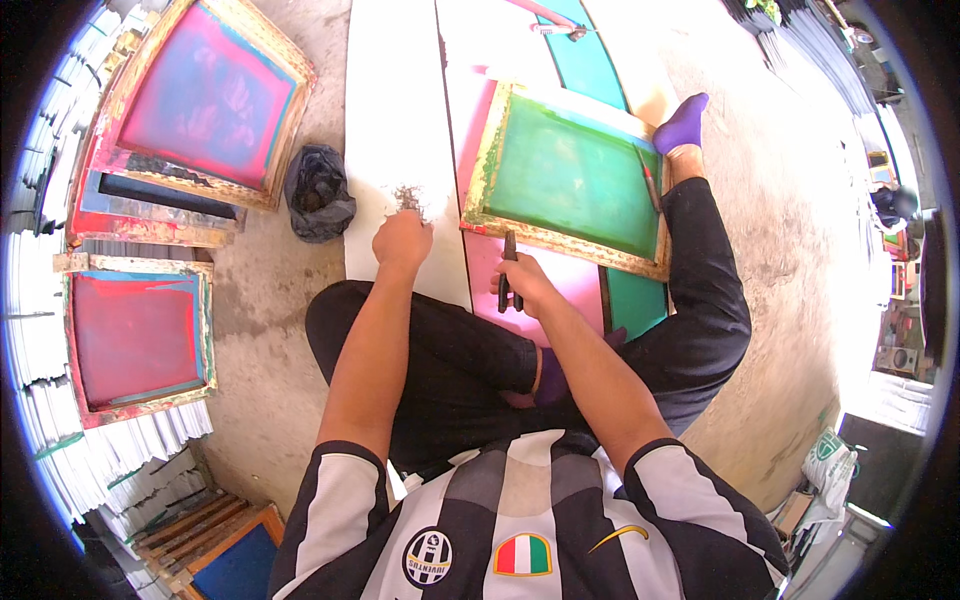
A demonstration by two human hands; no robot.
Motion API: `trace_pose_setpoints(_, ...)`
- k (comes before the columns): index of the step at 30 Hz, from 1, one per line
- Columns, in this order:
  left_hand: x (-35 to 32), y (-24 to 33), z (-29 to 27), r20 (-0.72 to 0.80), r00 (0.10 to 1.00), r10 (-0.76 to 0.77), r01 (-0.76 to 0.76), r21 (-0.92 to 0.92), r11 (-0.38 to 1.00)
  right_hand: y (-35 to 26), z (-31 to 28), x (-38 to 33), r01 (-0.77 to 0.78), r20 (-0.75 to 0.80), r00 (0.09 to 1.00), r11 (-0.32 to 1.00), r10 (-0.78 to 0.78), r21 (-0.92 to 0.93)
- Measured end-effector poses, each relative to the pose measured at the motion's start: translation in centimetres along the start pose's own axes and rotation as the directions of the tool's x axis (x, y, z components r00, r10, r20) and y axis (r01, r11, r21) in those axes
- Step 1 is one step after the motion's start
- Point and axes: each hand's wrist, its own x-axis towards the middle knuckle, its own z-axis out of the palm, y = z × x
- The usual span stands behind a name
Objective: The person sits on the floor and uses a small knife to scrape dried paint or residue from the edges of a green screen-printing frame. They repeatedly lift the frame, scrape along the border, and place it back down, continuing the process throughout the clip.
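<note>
My right hand (524,280) is closed around dark-handled pliers (510,245), just in front of the near edge of a wooden screen frame (570,244). Green mesh (570,165) is stretched over that frame, which lies tilted across coloured boards. To the left, my left hand (403,240) is closed, its fingertips at a small heap of dark bits (408,196) on the white board (395,110). Whether it pinches one of them is hidden. A thin tool with a red handle (648,185) rests along the frame's right side.
A black plastic bag (320,195) sits on the concrete floor (262,330) left of the board. Pink-mesh frames (205,90) and a red one (137,335) lean by paper stacks at left. A hand tool (572,32) lies at the far end; my purple-socked foot (683,125) touches the frame's corner.
</note>
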Motion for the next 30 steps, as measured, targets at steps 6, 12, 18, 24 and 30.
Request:
trace_pose_setpoints(6, 0.1, 0.5, 2.1, -0.034, 0.977, 0.21, -0.213, -0.218, 0.952, 0.4, 0.7, 0.6, 0.011, -0.032, 0.999, 0.997, -0.013, -0.079)
trace_pose_setpoints(12, -0.9, 2.6, 1.8, 0.041, 0.942, 0.332, -0.309, -0.271, 0.912, 0.8, 1.5, 0.7, 0.032, -0.145, 0.987, 0.971, -0.069, -0.238)
trace_pose_setpoints(18, -0.6, 2.4, 2.5, 0.051, 0.933, 0.355, -0.337, -0.217, 0.916, 1.3, 1.2, 1.0, 0.046, -0.155, 0.983, 0.953, -0.096, -0.299)
trace_pose_setpoints(24, -0.4, 2.5, 2.5, 0.076, 0.937, 0.341, -0.313, -0.247, 0.917, 2.9, 0.2, 2.0, 0.143, -0.058, 0.986, 0.969, -0.158, -0.201)
trace_pose_setpoints(30, 0.0, 1.5, 3.6, 0.017, 0.928, 0.372, -0.354, -0.269, 0.896, 2.5, -0.6, 1.5, 0.087, 0.087, 0.991, 0.99, -0.097, 0.115)
